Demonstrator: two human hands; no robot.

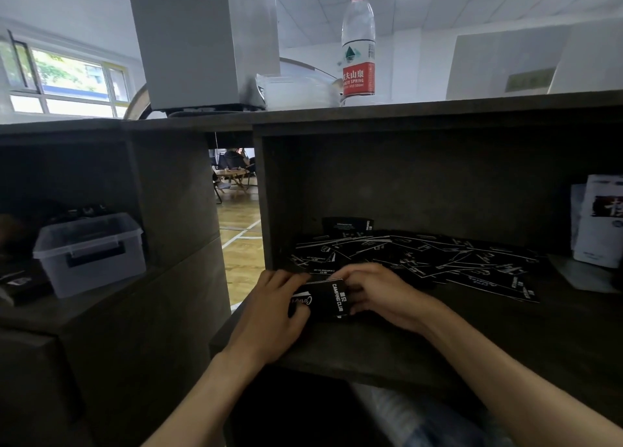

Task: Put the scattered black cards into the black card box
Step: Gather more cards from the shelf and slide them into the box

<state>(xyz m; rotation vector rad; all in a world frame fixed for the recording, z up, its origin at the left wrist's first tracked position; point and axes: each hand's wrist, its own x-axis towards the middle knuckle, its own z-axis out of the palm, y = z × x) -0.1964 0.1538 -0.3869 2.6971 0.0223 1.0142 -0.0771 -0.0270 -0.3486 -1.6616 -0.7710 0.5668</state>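
Note:
Several black cards (438, 261) with white print lie scattered over the dark shelf (371, 342) inside the wooden cubby. A black card box (347, 226) stands at the back left of the pile. Near the shelf's front edge, my left hand (273, 315) and my right hand (377, 295) together hold a small stack of black cards (325, 300) marked "CAMPING CLUB". Left fingers curl around the stack's left side and right fingers wrap its right end.
A clear plastic bin (89, 252) sits in the left cubby. White packets (600, 220) lean at the right wall. On top stand a water bottle (358, 42) and a grey box (202, 42). A gap (241, 231) between the cubbies shows wooden floor.

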